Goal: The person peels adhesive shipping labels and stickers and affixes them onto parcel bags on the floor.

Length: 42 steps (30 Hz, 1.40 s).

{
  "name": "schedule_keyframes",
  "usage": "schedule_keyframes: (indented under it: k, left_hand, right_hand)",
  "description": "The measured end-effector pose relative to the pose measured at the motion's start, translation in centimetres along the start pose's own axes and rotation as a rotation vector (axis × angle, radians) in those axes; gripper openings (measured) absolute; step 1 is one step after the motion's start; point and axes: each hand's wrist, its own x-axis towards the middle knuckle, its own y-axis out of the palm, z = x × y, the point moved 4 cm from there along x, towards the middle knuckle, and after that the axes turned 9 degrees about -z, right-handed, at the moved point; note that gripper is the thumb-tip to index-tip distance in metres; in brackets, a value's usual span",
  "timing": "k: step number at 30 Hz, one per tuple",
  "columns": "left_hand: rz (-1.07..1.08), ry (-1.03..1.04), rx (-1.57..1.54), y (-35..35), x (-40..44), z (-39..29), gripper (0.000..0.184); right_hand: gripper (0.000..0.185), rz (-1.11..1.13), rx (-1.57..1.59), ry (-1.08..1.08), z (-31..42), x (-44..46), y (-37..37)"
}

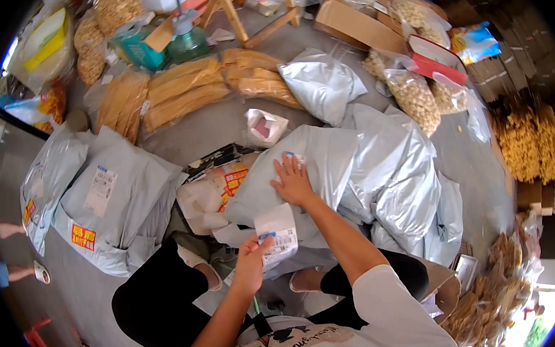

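Between the thumb and fingers of my left hand [250, 262] is a printed shipping label sheet [278, 233], held above my lap. My right hand [292, 181] lies with fingers spread on a grey plastic mailer bag [318, 154]. Under its fingertips is a small white label [297, 158] with a blue mark, partly covered by the hand. The bag looks full and leans among other grey mailer bags [399, 183] on my right. Just left of it sits a box with red and yellow stickers [231, 182], partly hidden by the bag and the sheet.
Labelled grey bags [107, 200] stand at my left. Ahead lie flat packs of yellowish sticks [186, 92], a white roll [265, 127] and another grey bag [323, 85]. Bags of pale round pieces [412, 101] and a cardboard box [360, 26] are farther right. Another person's legs [13, 253] show at left.
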Motion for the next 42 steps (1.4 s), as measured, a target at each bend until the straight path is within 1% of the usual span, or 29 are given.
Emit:
schedule_keyframes:
  k: [1, 3, 4, 5, 7, 9, 10, 12, 13, 15, 16, 17, 19, 20, 23, 24, 25, 27, 28, 30, 31, 32, 33, 34, 35, 36, 37, 39, 42]
  left_hand:
    - [0.005, 0.051, 0.002, 0.4, 0.1, -0.4, 0.019]
    - [0.018, 0.077, 0.084, 1.6, -0.2, -1.0, 0.020]
    - [0.021, 0.137, 0.112, 2.3, -0.5, -1.5, 0.020]
    - [0.023, 0.197, 0.138, 2.8, -0.7, -1.9, 0.020]
    - [0.042, 0.234, 0.210, 4.0, -0.8, -2.0, 0.020]
    - [0.093, 0.344, 0.298, 6.4, -1.9, -2.9, 0.020]
    - [0.106, 0.333, 0.317, 7.8, -2.6, -3.0, 0.019]
    - [0.163, 0.310, 0.363, 8.8, -2.4, -1.9, 0.019]
    - [0.204, 0.291, 0.401, 9.1, -2.3, -1.1, 0.019]
    - [0.262, 0.248, 0.379, 10.1, -2.5, 0.3, 0.023]
    - [0.309, 0.206, 0.346, 10.7, -2.9, 1.1, 0.029]
    - [0.310, 0.201, 0.358, 11.3, -3.4, 2.1, 0.029]
    - [0.379, 0.274, 0.268, 13.3, -5.5, 2.7, 0.052]
    - [0.497, 0.210, 0.337, 13.8, -6.1, 2.9, 0.071]
    - [0.519, 0.216, 0.483, 13.5, -6.4, 4.0, 0.076]
    - [0.469, 0.208, 0.530, 13.0, -6.4, 4.5, 0.064]
    - [0.476, 0.211, 0.538, 12.5, -6.3, 4.8, 0.064]
    - [0.433, 0.176, 0.878, 11.2, -5.7, 6.0, 0.039]
    - [0.437, 0.179, 0.887, 10.9, -5.5, 6.5, 0.039]
    - [0.429, 0.779, 1.074, 11.8, -6.1, 5.7, 0.020]
    - [0.432, 0.785, 1.079, 12.3, -6.2, 5.7, 0.020]
    - [0.324, 1.008, 1.204, 12.8, -6.6, 5.2, 0.017]
    - [0.205, 1.230, 1.319, 13.3, -7.0, 4.7, 0.015]
    - [0.207, 1.236, 1.320, 13.7, -6.9, 4.6, 0.015]
    - [0.277, 0.889, 1.096, 13.7, -6.0, 4.8, 0.013]
    - [0.335, 0.544, 0.865, 13.7, -5.3, 5.5, 0.010]
    - [0.348, 0.542, 0.871, 14.0, -5.2, 5.6, 0.010]
    - [0.386, 0.489, 0.900, 14.7, -4.8, 5.8, 0.008]
    - [0.432, 0.420, 0.916, 16.2, -4.4, 5.6, 0.010]
  right_hand:
    - [0.061, -0.013, -0.005, 0.017, 0.0, 0.0, -1.1]
    - [0.060, -0.111, 0.737, 0.070, 0.0, -0.4, -4.0]
    - [0.059, -0.122, 0.748, 0.166, 0.8, -1.6, -7.3]
    - [0.059, -0.141, 0.742, 0.179, 1.1, -3.2, -10.4]
    - [0.057, 0.305, 1.185, 0.142, 2.2, -7.3, -14.1]
    - [0.045, 0.233, 1.325, 0.093, 3.1, -11.9, -15.8]
    - [0.045, 0.215, 1.323, 0.096, 4.0, -13.9, -16.4]
    - [0.033, -0.015, 1.278, 0.251, 4.8, -16.9, -17.6]
    - [0.033, -0.031, 1.282, 0.254, 4.9, -18.0, -18.0]
    - [0.028, -0.160, 1.326, 0.443, 4.0, -20.1, -18.7]
    - [0.023, -0.228, 1.320, 0.426, 3.7, -20.9, -19.4]
    - [0.018, -0.323, 1.226, 0.447, 2.5, -21.7, -18.9]
    - [0.015, -0.529, 1.287, 0.544, 1.6, -22.6, -20.3]
    - [0.014, -0.577, 1.261, 0.584, 1.0, -23.2, -20.8]
    - [0.013, -0.737, 1.289, 0.596, -0.3, -24.4, -21.5]
    - [0.013, -0.747, 1.293, 0.593, -0.6, -24.7, -21.6]
    - [0.013, -0.783, 1.276, 0.585, -0.9, -24.9, -21.8]
    - [0.012, -0.826, 1.264, 0.577, -1.4, -25.2, -22.2]
    - [0.014, -0.790, 1.244, 0.581, -1.6, -25.1, -22.3]
    - [0.016, -0.757, 1.228, 0.582, -1.5, -25.2, -22.6]
    - [0.021, -0.904, 0.897, 0.547, -1.3, -25.6, -23.9]
    - [0.025, -1.028, 0.559, 0.504, -0.8, -25.9, -25.3]
    - [0.025, -1.033, 0.562, 0.501, -0.4, -26.2, -26.0]
    - [0.029, -1.011, 0.444, 0.344, 0.6, -26.3, -27.1]
    - [0.033, -0.984, 0.323, 0.191, 1.3, -26.3, -27.6]
    - [0.033, -0.840, 0.350, 0.052, 1.5, -26.0, -27.0]
    - [0.033, -0.696, 0.372, -0.081, 1.5, -25.8, -26.1]
    - [0.029, -0.652, 0.339, -0.126, 0.8, -25.6, -25.6]
    - [0.023, -0.729, 0.256, -0.187, -0.7, -25.5, -26.1]
